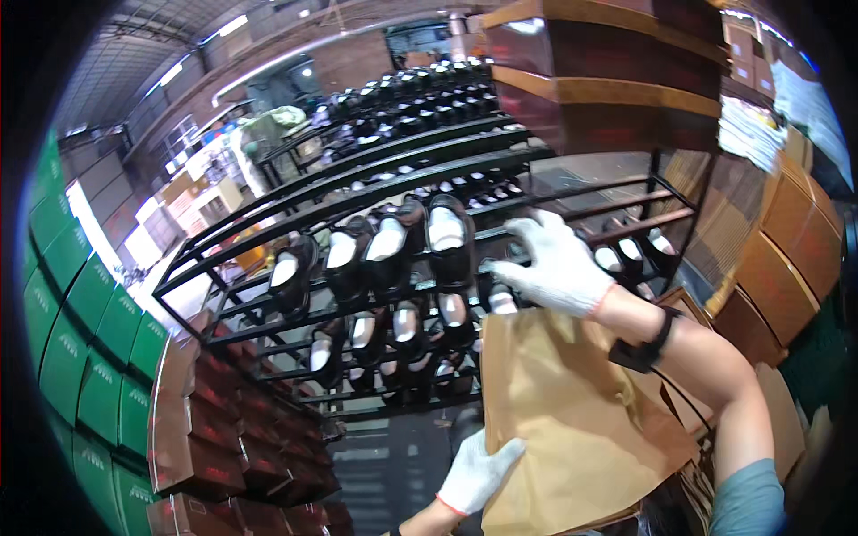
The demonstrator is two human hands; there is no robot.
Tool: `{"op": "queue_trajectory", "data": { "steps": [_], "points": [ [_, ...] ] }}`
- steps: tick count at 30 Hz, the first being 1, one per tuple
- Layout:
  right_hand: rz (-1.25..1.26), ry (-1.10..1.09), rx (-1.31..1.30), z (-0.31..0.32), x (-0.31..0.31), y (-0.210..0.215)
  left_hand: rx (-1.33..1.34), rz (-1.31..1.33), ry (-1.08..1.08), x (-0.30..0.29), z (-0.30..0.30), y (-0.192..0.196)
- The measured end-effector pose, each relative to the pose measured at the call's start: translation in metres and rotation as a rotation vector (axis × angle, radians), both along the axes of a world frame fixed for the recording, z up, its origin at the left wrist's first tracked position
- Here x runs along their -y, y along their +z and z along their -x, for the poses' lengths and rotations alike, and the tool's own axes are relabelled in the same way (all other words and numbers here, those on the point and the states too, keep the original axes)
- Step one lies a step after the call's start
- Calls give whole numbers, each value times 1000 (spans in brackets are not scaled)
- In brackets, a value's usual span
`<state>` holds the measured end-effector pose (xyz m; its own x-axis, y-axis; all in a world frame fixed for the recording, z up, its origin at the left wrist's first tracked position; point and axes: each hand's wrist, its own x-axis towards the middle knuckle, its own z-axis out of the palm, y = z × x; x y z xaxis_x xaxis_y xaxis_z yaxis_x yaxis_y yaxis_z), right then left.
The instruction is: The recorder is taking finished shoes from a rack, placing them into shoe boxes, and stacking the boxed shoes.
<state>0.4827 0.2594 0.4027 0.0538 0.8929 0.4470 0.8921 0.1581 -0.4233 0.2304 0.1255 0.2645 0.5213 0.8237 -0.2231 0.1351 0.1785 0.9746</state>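
Observation:
Both hands wear white knitted gloves. My right hand (559, 272) is raised over the brown paper (572, 429), its thumb and fingers apart and curved, with nothing seen between them. It is nearest to the black shoes (450, 234) with white stuffing on the rack's upper tier. My left hand (480, 472) is low at the paper's left edge, its thumb over the sheet and its fingers mostly hidden. A dark rounded object (466, 422), possibly a shoe toe, shows just above that hand; whether the hand touches it is unclear.
A black metal rack (357, 192) holds rows of shoes ahead. Dark red boxes (201, 438) and green boxes (94, 384) are stacked at left. Strapped dark boxes (608, 89) stand on the rack's right end. Brown cartons (769, 268) and flattened cardboard (693, 219) are at right.

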Motion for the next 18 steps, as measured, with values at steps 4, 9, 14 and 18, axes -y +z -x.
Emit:
{"op": "queue_trajectory", "data": {
  "steps": [4,9,14,18],
  "points": [
    [408,-173,119,110,-119,43,-296,-183,122,9,12,-52],
    [647,-316,88,192,-184,46,-98,-51,254,25,15,-40],
    [739,-402,129,184,-200,50,-197,-420,318,18,32,-89],
    [755,-114,168,77,-233,32,-65,-146,315,20,38,-61]
  ]
}}
